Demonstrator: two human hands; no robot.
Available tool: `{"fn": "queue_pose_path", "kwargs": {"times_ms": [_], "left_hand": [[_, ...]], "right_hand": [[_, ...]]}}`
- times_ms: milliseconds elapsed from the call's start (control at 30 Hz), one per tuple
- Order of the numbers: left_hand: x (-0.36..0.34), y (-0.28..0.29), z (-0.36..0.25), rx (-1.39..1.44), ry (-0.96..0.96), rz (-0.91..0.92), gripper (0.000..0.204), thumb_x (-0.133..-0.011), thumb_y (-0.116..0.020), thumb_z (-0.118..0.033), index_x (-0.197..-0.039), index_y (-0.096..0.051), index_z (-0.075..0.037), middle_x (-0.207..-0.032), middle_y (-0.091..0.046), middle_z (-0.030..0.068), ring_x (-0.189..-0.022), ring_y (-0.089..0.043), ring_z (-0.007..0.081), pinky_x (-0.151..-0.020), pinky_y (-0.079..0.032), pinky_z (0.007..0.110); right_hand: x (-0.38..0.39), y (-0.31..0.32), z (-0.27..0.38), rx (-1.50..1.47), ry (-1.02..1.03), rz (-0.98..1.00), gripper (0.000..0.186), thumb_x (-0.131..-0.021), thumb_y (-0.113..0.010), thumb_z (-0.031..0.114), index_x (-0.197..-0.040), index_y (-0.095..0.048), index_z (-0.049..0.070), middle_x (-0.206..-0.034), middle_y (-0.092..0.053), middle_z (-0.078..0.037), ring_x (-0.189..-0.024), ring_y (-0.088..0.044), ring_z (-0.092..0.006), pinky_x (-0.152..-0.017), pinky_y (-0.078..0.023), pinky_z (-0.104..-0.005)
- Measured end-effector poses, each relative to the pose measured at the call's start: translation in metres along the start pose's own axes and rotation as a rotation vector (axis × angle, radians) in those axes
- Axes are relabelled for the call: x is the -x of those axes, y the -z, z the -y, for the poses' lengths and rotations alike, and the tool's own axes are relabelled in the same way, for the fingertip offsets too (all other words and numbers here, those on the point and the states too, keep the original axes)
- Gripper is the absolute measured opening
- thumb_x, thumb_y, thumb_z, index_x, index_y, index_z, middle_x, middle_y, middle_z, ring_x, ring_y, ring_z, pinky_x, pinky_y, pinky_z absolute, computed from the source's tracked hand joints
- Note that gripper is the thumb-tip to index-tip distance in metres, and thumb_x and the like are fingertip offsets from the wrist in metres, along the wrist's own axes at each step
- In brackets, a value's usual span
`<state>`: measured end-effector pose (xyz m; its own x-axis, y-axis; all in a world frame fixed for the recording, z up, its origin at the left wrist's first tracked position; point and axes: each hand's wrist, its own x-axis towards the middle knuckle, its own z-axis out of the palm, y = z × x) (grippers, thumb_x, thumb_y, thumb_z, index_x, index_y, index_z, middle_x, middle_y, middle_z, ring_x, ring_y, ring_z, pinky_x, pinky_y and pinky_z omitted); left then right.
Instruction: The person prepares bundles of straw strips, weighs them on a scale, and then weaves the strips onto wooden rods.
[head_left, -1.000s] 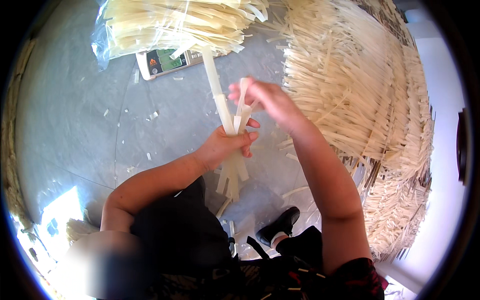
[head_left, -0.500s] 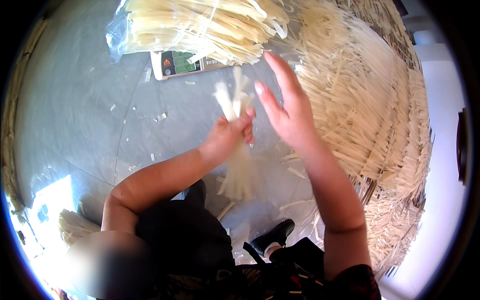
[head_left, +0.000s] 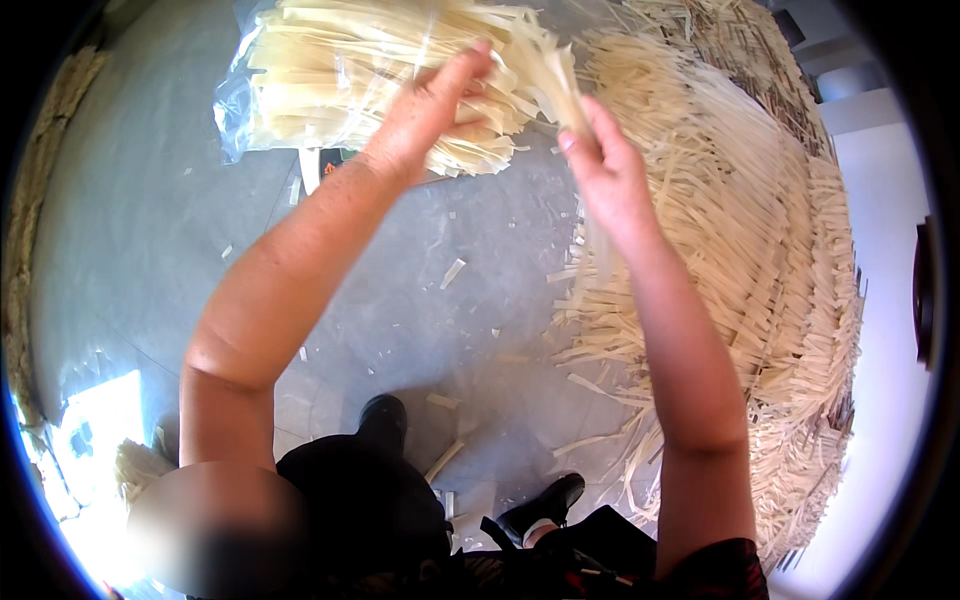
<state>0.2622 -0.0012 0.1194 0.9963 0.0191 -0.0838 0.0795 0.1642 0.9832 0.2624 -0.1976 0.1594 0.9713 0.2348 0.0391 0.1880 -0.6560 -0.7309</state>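
Observation:
My right hand is closed around a bundle of pale, flat dried strips, whose upper ends fan out toward the plastic bag. My left hand is over the bag's open right end, fingers apart and holding nothing. Whether it touches the strips there cannot be made out. The clear plastic bag lies on its side at the top, filled with similar pale yellow strips. Beneath it, a digital scale shows only a corner, its display mostly hidden by the bag and my left arm.
On the right lies a large heap of pale strips spread in layers. Small broken bits, such as one piece, are scattered on the grey floor. A white wall stands at the far right. My shoes are below.
The bundle has passed from my left hand to my right and moved up beside the bag. My left hand has risen over the bag and opened. The bag now covers more of the scale.

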Motion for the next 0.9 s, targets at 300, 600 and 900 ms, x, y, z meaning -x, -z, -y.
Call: {"fn": "queue_pose_path", "kwargs": {"times_ms": [300, 600, 900], "left_hand": [[-0.062, 0.072, 0.05, -1.018, -0.495, -0.52, 0.021, -0.081, -0.064, -0.024, -0.094, -0.062, -0.007, -0.085, -0.062, 0.01, -0.08, -0.062, 0.0314, -0.071, -0.051, 0.041], [-0.047, 0.095, 0.033, 0.256, -0.118, -0.259, 0.02, -0.083, -0.061, -0.01, -0.101, -0.06, -0.002, -0.081, -0.06, -0.0006, -0.071, -0.055, 0.0073, -0.068, -0.045, 0.021], [-0.037, 0.09, 0.033, -0.088, -0.223, -0.37, 0.028, -0.083, -0.063, -0.012, -0.108, -0.061, 0.001, -0.087, -0.061, 0.0005, -0.076, -0.056, 0.0103, -0.075, -0.046, 0.024]], "right_hand": [[-0.052, -0.022, -0.031, 0.464, 0.578, 0.096, 0.045, -0.092, -0.051, 0.017, -0.136, -0.04, 0.013, -0.111, -0.058, -0.014, -0.099, -0.058, -0.0281, -0.086, -0.047, -0.0383], [-0.077, -0.058, -0.012, 0.99, 0.759, 0.08, 0.065, -0.077, -0.049, -0.004, -0.138, -0.039, 0.014, -0.102, -0.052, -0.009, -0.1, -0.054, -0.0253, -0.092, -0.041, -0.0362], [-0.1, -0.067, -0.014, 1.081, 0.81, -0.047, 0.06, -0.079, -0.053, 0.0, -0.137, -0.041, 0.012, -0.103, -0.053, -0.009, -0.101, -0.054, -0.0234, -0.089, -0.042, -0.0369]]}}
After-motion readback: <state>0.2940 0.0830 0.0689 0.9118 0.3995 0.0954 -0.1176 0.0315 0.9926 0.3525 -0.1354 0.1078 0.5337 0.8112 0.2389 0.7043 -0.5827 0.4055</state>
